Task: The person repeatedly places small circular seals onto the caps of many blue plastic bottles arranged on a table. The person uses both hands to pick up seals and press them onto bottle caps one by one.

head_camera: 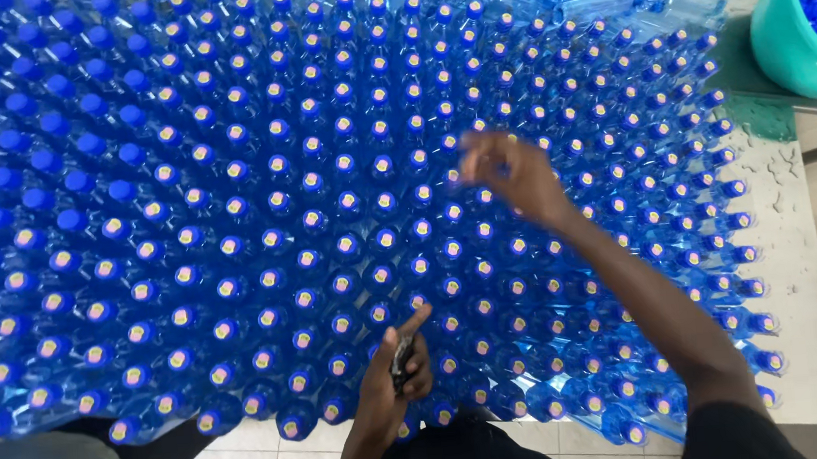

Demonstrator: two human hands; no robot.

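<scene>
**Blue caps everywhere, one hand out over the middle**

Blue plastic bottles (pixel 330 216) stood packed cap to cap across the whole table (pixel 806 344), most caps wearing a small pale sticker, while the far-left rows were plain blue. The right hand (pixel 511 178) hung over the middle of the crowd, fingers loosely bunched and motion-blurred, so I couldn't tell if anything was pinched in them. The left hand (pixel 395 371) sat near the front edge, closed around a small dark object (pixel 402 364) with the index finger poking up; what that object was, I honestly couldn't make out.

A teal basin (pixel 787 35) with loose blue caps sat at the far right corner.

My take on doing this well: work row by row so no cap gets skipped, press straight down on each top so the neighbours don't wobble, and keep the left hand close so reaching stays short.
</scene>
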